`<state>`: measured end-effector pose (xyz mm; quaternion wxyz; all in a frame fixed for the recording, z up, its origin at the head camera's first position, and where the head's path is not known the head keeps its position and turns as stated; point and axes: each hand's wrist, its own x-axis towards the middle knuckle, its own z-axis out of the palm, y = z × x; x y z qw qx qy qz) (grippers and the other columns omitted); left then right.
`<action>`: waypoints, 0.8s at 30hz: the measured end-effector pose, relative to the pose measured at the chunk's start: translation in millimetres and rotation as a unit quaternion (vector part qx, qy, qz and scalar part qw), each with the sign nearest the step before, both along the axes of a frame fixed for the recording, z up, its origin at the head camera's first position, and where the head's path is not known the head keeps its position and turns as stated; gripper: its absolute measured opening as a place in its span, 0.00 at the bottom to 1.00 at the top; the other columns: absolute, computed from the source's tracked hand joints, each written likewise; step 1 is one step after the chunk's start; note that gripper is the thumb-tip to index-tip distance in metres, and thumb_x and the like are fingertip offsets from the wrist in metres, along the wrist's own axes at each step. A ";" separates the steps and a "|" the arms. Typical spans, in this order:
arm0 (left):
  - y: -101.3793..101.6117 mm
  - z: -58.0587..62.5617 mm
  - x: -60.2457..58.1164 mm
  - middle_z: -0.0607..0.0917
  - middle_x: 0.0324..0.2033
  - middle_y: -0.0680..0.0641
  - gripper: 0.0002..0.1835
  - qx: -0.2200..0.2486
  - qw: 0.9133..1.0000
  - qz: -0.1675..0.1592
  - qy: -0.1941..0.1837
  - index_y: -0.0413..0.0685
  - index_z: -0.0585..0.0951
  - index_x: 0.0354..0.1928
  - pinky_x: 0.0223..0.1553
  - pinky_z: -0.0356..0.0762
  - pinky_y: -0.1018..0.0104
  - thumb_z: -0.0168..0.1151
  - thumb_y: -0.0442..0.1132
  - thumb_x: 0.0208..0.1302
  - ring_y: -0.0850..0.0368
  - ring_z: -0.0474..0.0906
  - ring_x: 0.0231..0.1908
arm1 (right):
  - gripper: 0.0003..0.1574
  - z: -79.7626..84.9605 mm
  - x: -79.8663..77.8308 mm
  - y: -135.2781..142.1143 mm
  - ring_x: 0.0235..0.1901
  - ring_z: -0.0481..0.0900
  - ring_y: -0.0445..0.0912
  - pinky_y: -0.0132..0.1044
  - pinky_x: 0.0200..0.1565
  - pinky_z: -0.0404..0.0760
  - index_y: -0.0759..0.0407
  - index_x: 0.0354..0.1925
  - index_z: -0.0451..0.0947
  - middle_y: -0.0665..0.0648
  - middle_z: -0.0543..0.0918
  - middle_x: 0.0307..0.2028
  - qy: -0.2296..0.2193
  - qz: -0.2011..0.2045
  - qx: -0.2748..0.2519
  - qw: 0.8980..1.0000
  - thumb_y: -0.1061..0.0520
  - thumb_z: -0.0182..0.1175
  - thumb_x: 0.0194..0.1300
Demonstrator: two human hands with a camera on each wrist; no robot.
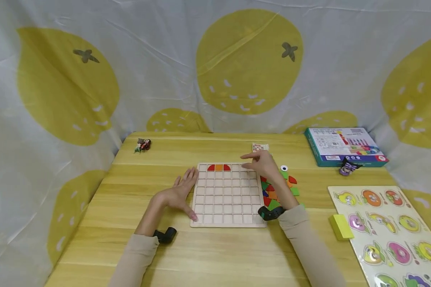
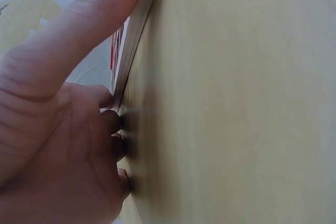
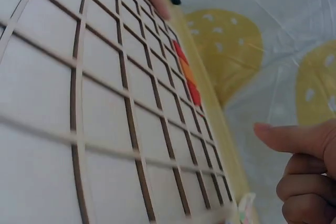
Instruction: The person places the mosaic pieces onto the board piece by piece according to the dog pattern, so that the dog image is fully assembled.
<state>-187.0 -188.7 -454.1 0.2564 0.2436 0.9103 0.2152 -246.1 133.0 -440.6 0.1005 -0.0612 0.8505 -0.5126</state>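
A pale wooden grid board lies on the table. In its far row, a flat orange square sits between two rounded red pieces. My left hand rests at the board's left side, fingers spread, with the thumb at the near left corner. Over the far right part of the board, my right hand hovers with index finger and thumb apart. Nothing shows between them; the right wrist view has its other fingers curled. Loose coloured pieces lie right of the board, partly hidden by the right forearm.
A small printed paper lies beyond the board. At the right are a boxed set, a purple figure, a yellow block and a fruit puzzle board. Small figures stand far left. A patterned curtain encloses the table.
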 end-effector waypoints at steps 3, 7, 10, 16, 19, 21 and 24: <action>-3.8 0.8 0.7 0.24 0.74 0.40 0.83 0.001 1.000 0.006 0.003 0.42 0.27 0.74 0.73 0.25 0.38 0.79 0.63 0.29 0.42 0.19 0.75 | 0.20 -1.8 4.7 26.3 0.12 0.55 0.43 0.32 0.17 0.57 0.59 0.50 0.83 0.48 0.60 0.10 -0.014 -0.032 0.004 0.999 0.58 0.68 0.59; -7.6 0.7 1.1 0.24 0.74 0.40 0.83 -0.001 1.000 0.010 0.005 0.43 0.27 0.74 0.73 0.25 0.38 0.79 0.64 0.29 0.42 0.19 0.75 | 0.19 -10.1 6.0 44.7 0.14 0.60 0.42 0.32 0.19 0.63 0.61 0.49 0.84 0.46 0.63 0.11 -0.047 -0.066 0.020 0.996 0.59 0.68 0.58; -8.1 0.0 1.3 0.24 0.74 0.40 0.83 0.000 1.000 0.007 0.005 0.42 0.28 0.74 0.73 0.25 0.38 0.79 0.64 0.29 0.42 0.19 0.75 | 0.19 -17.1 4.3 49.3 0.17 0.63 0.43 0.31 0.23 0.66 0.61 0.47 0.85 0.47 0.69 0.12 -0.069 -0.075 0.033 0.994 0.57 0.70 0.56; -4.8 -1.2 1.6 0.24 0.74 0.39 0.83 0.008 1.000 -0.001 0.003 0.41 0.28 0.74 0.73 0.26 0.37 0.79 0.63 0.30 0.41 0.19 0.75 | 0.19 -23.3 0.6 56.7 0.24 0.72 0.45 0.31 0.27 0.72 0.61 0.45 0.85 0.50 0.83 0.23 -0.092 -0.083 0.036 0.992 0.55 0.71 0.56; -2.4 -1.0 1.0 0.23 0.74 0.39 0.83 0.006 1.000 -0.005 0.001 0.42 0.27 0.74 0.73 0.25 0.37 0.79 0.64 0.30 0.41 0.19 0.75 | 0.19 -23.3 0.4 60.9 0.25 0.74 0.45 0.31 0.26 0.72 0.60 0.45 0.86 0.50 0.82 0.26 -0.090 -0.108 0.045 0.989 0.54 0.72 0.54; -0.9 -0.5 0.3 0.23 0.74 0.40 0.83 0.003 1.000 -0.005 0.002 0.42 0.27 0.74 0.73 0.25 0.38 0.79 0.64 0.30 0.42 0.19 0.75 | 0.20 -22.5 0.8 62.1 0.24 0.74 0.46 0.32 0.25 0.72 0.60 0.43 0.86 0.50 0.81 0.24 -0.081 -0.126 0.052 0.987 0.53 0.73 0.52; 0.8 0.5 -0.4 0.22 0.74 0.40 0.83 0.001 1.000 -0.006 0.003 0.42 0.27 0.74 0.73 0.25 0.38 0.79 0.63 0.29 0.42 0.19 0.75 | 0.20 -20.9 2.0 61.7 0.22 0.71 0.46 0.32 0.24 0.70 0.61 0.41 0.86 0.49 0.77 0.20 -0.067 -0.131 0.065 0.987 0.53 0.75 0.51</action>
